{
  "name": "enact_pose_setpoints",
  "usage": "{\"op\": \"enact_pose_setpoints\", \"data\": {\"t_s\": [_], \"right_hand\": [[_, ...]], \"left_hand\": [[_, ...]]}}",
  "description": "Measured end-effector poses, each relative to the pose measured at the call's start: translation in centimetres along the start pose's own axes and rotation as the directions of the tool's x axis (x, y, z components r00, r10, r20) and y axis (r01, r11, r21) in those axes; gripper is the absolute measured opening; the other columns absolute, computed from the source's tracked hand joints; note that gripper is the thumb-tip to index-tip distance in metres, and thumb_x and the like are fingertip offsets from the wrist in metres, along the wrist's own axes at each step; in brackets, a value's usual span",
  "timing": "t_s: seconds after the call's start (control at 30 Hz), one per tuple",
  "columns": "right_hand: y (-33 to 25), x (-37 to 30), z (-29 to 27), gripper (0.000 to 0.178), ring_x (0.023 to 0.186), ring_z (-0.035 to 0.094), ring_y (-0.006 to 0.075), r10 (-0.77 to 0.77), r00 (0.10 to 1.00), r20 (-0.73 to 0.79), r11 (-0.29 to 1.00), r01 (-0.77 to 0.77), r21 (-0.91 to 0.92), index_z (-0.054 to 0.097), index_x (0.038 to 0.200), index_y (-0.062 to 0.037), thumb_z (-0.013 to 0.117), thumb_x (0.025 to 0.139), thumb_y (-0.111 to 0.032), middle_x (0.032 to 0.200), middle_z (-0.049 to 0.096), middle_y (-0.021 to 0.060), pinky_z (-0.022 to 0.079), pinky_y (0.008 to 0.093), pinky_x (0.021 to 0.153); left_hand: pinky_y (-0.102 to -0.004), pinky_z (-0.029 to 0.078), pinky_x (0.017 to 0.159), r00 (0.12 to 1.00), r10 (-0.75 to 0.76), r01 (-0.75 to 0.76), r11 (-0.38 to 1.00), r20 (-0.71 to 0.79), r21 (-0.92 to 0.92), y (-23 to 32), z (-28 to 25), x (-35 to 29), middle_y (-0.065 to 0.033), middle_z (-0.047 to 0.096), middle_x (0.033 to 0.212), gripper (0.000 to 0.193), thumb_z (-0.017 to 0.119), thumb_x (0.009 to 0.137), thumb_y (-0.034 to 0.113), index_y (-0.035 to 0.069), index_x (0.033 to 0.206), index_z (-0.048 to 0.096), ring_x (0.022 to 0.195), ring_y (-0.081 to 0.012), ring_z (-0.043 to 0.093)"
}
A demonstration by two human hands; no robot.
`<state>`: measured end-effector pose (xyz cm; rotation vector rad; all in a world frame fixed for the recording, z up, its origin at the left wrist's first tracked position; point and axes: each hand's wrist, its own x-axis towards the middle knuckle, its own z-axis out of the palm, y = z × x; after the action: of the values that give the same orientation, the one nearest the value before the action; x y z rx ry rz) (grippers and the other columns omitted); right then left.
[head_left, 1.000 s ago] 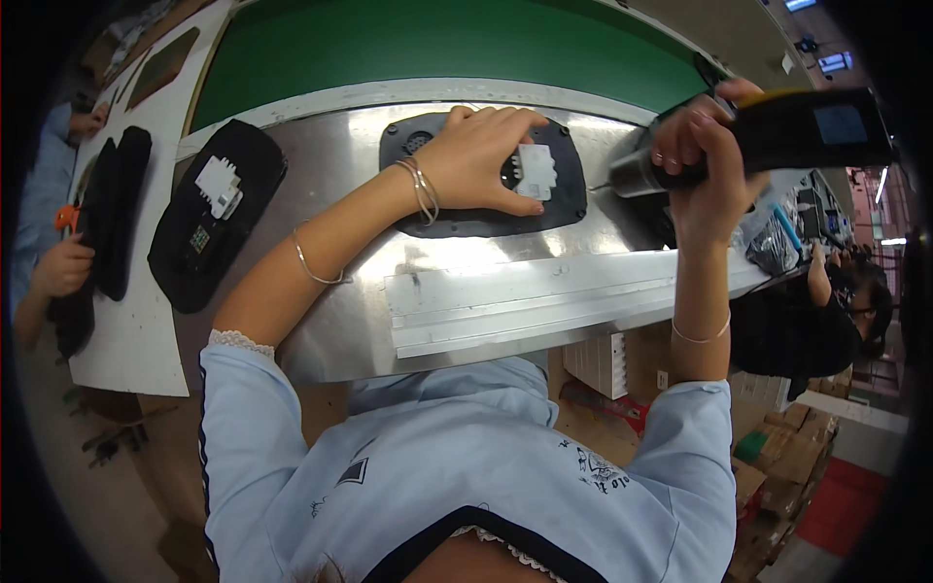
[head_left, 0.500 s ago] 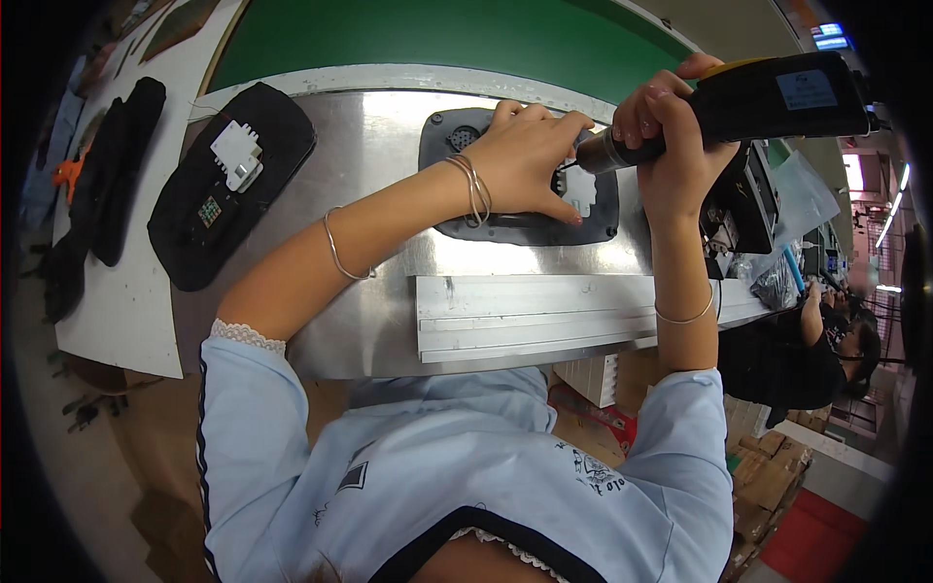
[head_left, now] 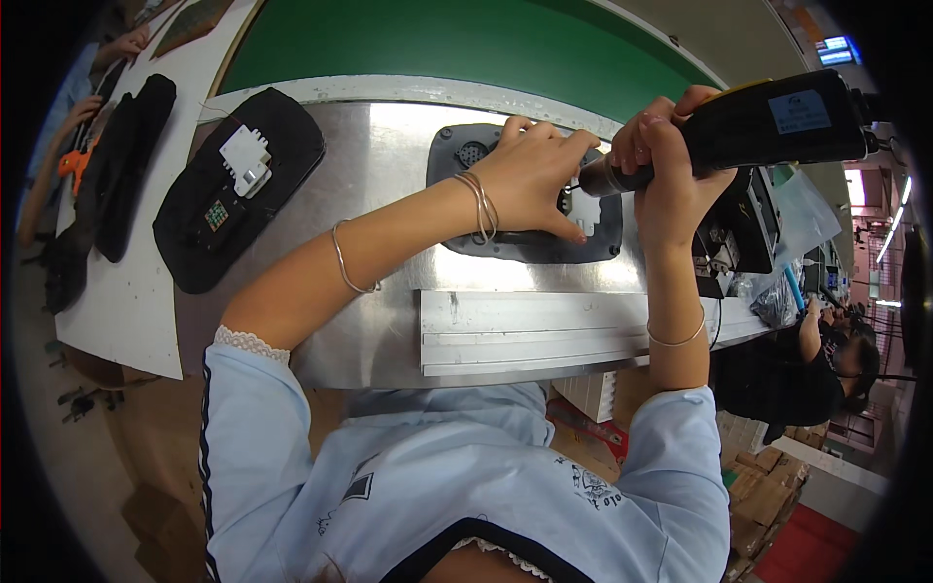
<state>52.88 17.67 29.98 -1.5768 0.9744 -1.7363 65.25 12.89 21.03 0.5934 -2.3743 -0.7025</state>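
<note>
In my right hand (head_left: 666,180) is a black electric screwdriver (head_left: 768,121) with a yellow strip, my fingers wrapped around its grip. Its bit points left at a white plastic module (head_left: 584,206) on a dark grey moulded panel (head_left: 533,249), which lies on the metal worktop. My left hand (head_left: 537,175) spreads over that panel, thumb and fingers apart on either side of the module. My fingers partly hide the module, and whether the bit sits in a screw I cannot tell. A similar black panel (head_left: 282,126) with a white module (head_left: 246,160) lies to the left.
A white grooved metal bar (head_left: 530,330) runs along the worktop's near edge. Right of my hand stands a black open box (head_left: 734,228), beside plastic bags (head_left: 777,301). At far left, a co-worker's hands (head_left: 83,112) are near black parts (head_left: 136,165). Another person (head_left: 807,369) sits at right.
Both hands and the screwdriver keep nearly the same pose over the panel, while the whole view has shifted slightly. A co-worker's arms have come into view at the upper left.
</note>
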Motion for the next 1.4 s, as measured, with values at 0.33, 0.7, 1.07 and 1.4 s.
{"op": "enact_pose_setpoints", "data": {"t_s": [0.33, 0.7, 1.07, 1.4], "right_hand": [[0.5, 0.9, -0.3, 0.029, 0.048, 0.045, 0.0129, 0.021, 0.997, -0.071, 0.999, -0.024, -0.047, 0.045, 0.109, 0.0030, 0.055, 0.082, 0.005, 0.064, 0.047, 0.0059, 0.040, 0.0283, 0.046], [-9.4, -4.1, -10.4, 0.027, 0.049, 0.043, 0.0159, -0.183, 0.971, -0.154, 0.959, 0.142, -0.246, 0.044, 0.110, -0.0046, 0.053, 0.084, 0.000, 0.061, 0.039, 0.0029, 0.042, 0.0294, 0.051], [-7.6, -3.8, -16.8, 0.027, 0.051, 0.046, 0.0154, -0.205, 0.930, -0.306, 0.957, 0.124, -0.263, 0.047, 0.105, -0.0043, 0.054, 0.081, 0.005, 0.066, 0.046, 0.0051, 0.042, 0.0317, 0.053], [-7.4, -3.3, -15.7, 0.027, 0.050, 0.044, 0.0136, -0.107, 0.937, -0.331, 0.966, 0.020, -0.257, 0.046, 0.104, -0.0033, 0.055, 0.080, 0.006, 0.065, 0.044, 0.0041, 0.039, 0.0306, 0.051]], "left_hand": [[-0.0446, 0.025, 0.102, 1.000, 0.015, -0.015, 1.000, 0.009, 0.021, 0.1, -0.2, 0.2, -0.0076, 0.066, 0.093, 0.094, 0.084, 0.058, 0.052, 0.006, 0.130, 0.045, 0.107, -0.0274, 0.055], [-0.0470, 0.024, 0.105, 0.999, 0.013, -0.015, 0.999, 0.052, 0.040, 0.2, -0.4, 0.3, -0.0065, 0.067, 0.104, 0.090, 0.083, 0.060, 0.049, 0.006, 0.130, 0.046, 0.114, -0.0270, 0.052], [-0.0424, 0.023, 0.106, 0.999, 0.045, -0.046, 0.997, 0.027, 0.058, 0.5, -0.5, 0.2, -0.0065, 0.066, 0.105, 0.087, 0.081, 0.063, 0.049, 0.008, 0.132, 0.047, 0.111, -0.0256, 0.052], [-0.0429, 0.025, 0.105, 0.999, 0.051, -0.052, 0.997, 0.012, 0.063, 0.2, -0.3, 0.2, -0.0064, 0.067, 0.104, 0.086, 0.082, 0.062, 0.048, 0.008, 0.131, 0.048, 0.110, -0.0252, 0.052]]}}
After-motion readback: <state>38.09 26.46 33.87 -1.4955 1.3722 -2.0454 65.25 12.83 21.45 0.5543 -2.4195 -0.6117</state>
